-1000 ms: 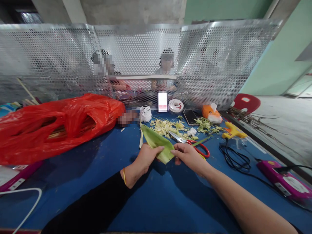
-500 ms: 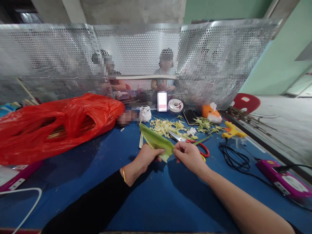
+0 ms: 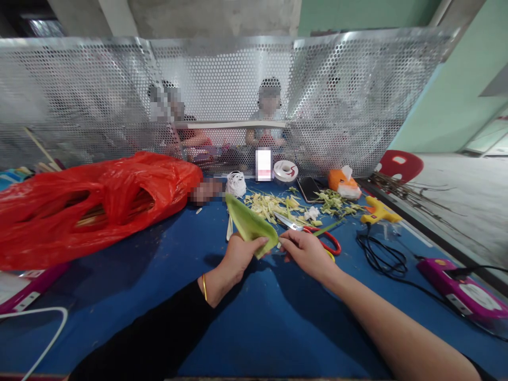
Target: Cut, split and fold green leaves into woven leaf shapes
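A broad green leaf point(image 3: 249, 221), folded lengthwise like a husk, is held above the blue table. My left hand point(image 3: 241, 256) grips its near end, thumb on top and fingers underneath, with the pointed end facing away to the left. My right hand point(image 3: 304, 253) is closed in a pinch at the leaf's right edge, where a small pale bit shows by the fingertips. Just beyond the right hand lie scissors point(image 3: 293, 224) with red handles, partly hidden by it. Pale green and yellow shreds point(image 3: 266, 206) are heaped behind the leaf.
A red plastic bag point(image 3: 174, 174) fills the left side. At the back stand white string point(image 3: 236, 185), a ribbon roll point(image 3: 286, 172), a phone point(image 3: 308, 189) and a tissue pack point(image 3: 343, 183). A yellow glue gun point(image 3: 381, 211) with cable and a purple power strip point(image 3: 462, 288) are right.
The leaf has turned slightly in my left hand, its right edge moving left and its folded inside showing more. My right fingers have shifted a little left along with it.
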### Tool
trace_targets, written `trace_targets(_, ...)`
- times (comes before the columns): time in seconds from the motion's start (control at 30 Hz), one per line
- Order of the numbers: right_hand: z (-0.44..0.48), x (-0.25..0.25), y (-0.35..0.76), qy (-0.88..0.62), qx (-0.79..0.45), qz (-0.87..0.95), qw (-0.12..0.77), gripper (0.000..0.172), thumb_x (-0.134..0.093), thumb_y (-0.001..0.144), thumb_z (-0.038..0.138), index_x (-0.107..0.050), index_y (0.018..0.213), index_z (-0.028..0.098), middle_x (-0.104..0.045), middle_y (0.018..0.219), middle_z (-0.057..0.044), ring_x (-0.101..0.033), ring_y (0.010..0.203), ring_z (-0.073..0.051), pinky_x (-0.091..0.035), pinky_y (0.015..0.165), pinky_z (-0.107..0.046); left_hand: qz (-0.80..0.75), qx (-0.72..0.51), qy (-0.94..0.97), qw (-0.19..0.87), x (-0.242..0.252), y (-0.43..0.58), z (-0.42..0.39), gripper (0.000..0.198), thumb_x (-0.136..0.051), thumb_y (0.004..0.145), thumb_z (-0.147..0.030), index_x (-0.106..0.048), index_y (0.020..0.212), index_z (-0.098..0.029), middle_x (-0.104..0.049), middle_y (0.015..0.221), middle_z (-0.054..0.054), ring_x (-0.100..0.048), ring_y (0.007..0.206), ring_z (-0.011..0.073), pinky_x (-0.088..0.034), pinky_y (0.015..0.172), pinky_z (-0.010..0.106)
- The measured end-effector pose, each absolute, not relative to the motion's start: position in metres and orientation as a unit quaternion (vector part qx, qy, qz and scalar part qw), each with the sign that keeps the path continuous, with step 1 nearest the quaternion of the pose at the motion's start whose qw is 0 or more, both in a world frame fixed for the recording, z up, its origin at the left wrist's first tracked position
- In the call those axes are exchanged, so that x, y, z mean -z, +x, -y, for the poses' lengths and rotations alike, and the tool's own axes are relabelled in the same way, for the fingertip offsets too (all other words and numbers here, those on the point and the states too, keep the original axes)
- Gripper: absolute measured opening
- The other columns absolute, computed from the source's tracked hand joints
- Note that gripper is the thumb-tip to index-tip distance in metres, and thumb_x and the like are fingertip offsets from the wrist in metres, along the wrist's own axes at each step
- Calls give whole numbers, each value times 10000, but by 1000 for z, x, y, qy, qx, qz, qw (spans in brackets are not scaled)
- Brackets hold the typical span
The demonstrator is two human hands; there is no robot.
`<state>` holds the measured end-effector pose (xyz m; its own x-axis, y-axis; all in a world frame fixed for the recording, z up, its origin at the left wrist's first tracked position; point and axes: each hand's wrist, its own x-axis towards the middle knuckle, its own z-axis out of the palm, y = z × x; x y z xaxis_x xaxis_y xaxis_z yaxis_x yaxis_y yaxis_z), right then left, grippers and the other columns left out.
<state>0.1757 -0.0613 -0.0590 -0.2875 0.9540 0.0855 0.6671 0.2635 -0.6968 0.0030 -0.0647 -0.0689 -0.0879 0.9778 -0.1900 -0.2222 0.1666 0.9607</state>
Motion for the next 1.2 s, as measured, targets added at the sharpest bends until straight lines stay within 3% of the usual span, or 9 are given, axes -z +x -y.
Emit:
trace_targets(0.17,44,48,207,-601,-112,778,146,67,-573,776,163,-632,807,163,-675,774,-105,-656,777,-278,-406,659,-319,-527,-541,328,568,59,-6,56,262,-758,620,-89,-693,874,-84,-738,758,106,-655,508,170,-518,462,260)
trace_targets(0.3,37,41,223,-657,9,742,132,306,-544,834,175,-590,1117,69,-591,1161,-266,-574,1062,-387,-390,809,-415,-534,-528,316,580,56,-7,57,259,-749,632,-87,-698,885,-81,-737,750,118,-667,503,193,-500,440,262)
trace_targets(0.37,39,36,224,-676,86,717,143,368,-487,886,213,-530,1217,58,-539,1243,-279,-538,1116,-398,-380,837,-431,-536,-521,313,586,55,-7,58,257,-754,629,-99,-701,880,-76,-734,745,124,-672,508,206,-493,438,268)
trace_targets(0.5,47,34,219,-620,34,781,74,258,-485,876,239,-601,1098,178,-657,1053,-120,-639,917,-270,-417,696,-315,-540,-519,310,586,57,-9,57,276,-760,623,-134,-707,886,-73,-726,722,105,-650,493,183,-474,443,262)
trace_targets(0.6,49,45,215,-589,13,808,-10,321,-528,754,112,-605,1065,137,-644,1040,-154,-637,927,-288,-409,689,-316,-546,-519,313,579,59,-11,56,280,-764,622,-174,-716,883,-86,-718,692,80,-610,466,151,-434,426,242)
trace_targets(0.7,43,58,215,-601,12,799,-20,409,-513,707,53,-582,1108,98,-648,998,-187,-648,897,-304,-406,684,-328,-550,-514,322,574,62,-12,55,261,-770,612,-200,-727,846,-94,-704,646,67,-562,432,126,-356,389,219)
trace_targets(0.97,38,53,211,-639,-76,760,92,538,-539,743,181,-501,1276,121,-697,1026,-155,-665,862,-278,-456,687,-322,-557,-516,337,556,60,-10,59,148,-779,583,-159,-708,696,-95,-609,470,16,-449,345,92,-254,352,215)
trace_targets(1.1,47,45,201,-545,-360,680,333,625,-576,746,274,-469,1356,186,-689,933,-64,-611,649,-170,-464,584,-274,-541,-535,321,564,62,-9,58,196,-787,577,-191,-713,731,-95,-644,518,29,-489,367,103,-280,358,212)
trace_targets(1.2,53,40,194,-476,-494,604,405,650,-702,675,354,-542,1284,193,-586,716,18,-478,507,-105,-405,490,-239,-525,-558,301,568,62,-11,55,276,-811,555,-235,-724,777,-96,-686,600,50,-540,415,118,-330,382,219)
